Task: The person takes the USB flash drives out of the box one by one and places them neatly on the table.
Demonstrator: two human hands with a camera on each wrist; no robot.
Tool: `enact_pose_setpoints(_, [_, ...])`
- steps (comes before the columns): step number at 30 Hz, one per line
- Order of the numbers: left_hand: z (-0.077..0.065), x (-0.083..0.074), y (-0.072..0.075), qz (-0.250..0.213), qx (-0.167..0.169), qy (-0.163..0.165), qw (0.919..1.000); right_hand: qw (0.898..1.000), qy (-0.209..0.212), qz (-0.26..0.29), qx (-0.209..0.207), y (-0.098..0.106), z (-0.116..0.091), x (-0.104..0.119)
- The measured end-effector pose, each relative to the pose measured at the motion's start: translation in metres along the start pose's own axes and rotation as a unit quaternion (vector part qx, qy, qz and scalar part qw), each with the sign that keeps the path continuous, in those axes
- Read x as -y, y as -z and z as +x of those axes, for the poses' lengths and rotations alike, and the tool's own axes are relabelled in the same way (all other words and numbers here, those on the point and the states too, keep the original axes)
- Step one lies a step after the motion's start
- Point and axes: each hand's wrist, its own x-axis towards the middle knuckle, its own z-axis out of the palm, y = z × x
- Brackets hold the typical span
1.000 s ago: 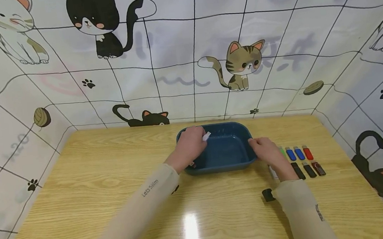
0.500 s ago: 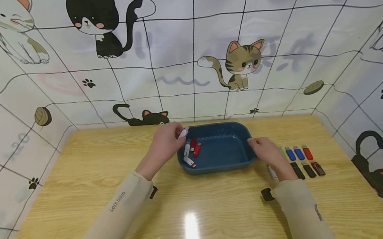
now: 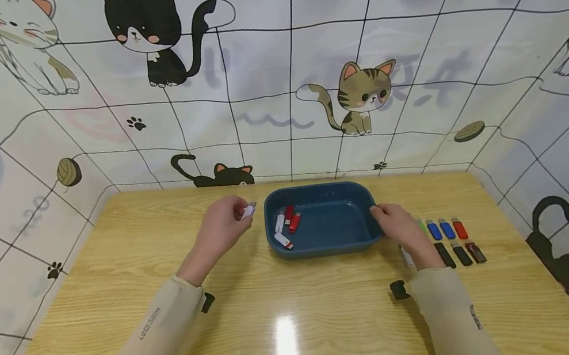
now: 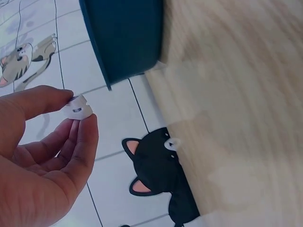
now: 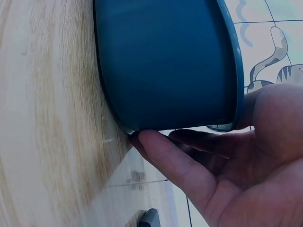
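Here, nearest me, my right hand (image 3: 399, 224) steadies the blue tray (image 3: 356, 193), fingers curled under its right wall and thumb on the rim. Further left, my left hand (image 3: 219, 228) pinches a small white USB stick (image 3: 248, 209) above the table (image 3: 116, 264), just outside the tray. The pinch looks light; I judge the stick could slip and drop.

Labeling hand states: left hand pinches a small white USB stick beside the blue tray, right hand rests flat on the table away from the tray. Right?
Not quite. The right hand is not away from the blue tray: the right wrist view shows its fingers against the tray's side wall, thumb at the rim. The rest holds: the left hand pinches the white USB stick beside the tray.
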Motion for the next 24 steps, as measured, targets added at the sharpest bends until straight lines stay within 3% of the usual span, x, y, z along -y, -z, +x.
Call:
enact_pose_setpoints(10, [-0.019, 0.019, 0.007, -0.019, 0.011, 0.037, 0.9991, 1.000, 0.008, 0.010, 0.005, -0.001, -0.001, 0.000])
enact_pose_setpoints(17, [-0.026, 0.030, 0.007, -0.029, 0.042, 0.082, 0.9954, 1.000, 0.005, 0.010, -0.002, -0.002, -0.001, -0.001])
enact_pose_setpoints(24, [-0.035, 0.045, 0.000, -0.003, 0.046, 0.095, 0.9944, 1.000, -0.001, 0.003, -0.007, -0.002, 0.000, 0.000])
